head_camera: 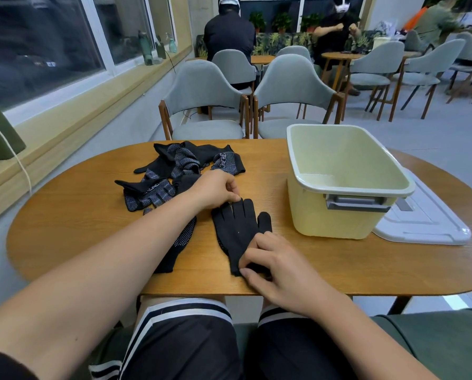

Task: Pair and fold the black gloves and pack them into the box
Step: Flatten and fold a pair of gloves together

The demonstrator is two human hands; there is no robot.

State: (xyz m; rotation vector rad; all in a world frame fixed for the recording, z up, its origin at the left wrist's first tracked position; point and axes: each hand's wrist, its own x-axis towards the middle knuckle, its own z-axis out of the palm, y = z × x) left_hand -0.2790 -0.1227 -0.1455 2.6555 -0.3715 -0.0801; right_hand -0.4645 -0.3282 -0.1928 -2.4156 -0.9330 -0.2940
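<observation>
A black glove lies flat on the wooden table, fingers pointing away from me. My left hand pinches its fingertips at the far end. My right hand pinches its cuff at the near end. A second black glove with white dots lies just left of it, partly under my left forearm. A heap of several more dotted black gloves sits further back. The pale yellow box stands open at the right, with nothing visible inside.
The box's white lid lies flat behind and right of the box. Two grey chairs stand at the table's far side. People sit at other tables in the background. A window ledge runs along the left.
</observation>
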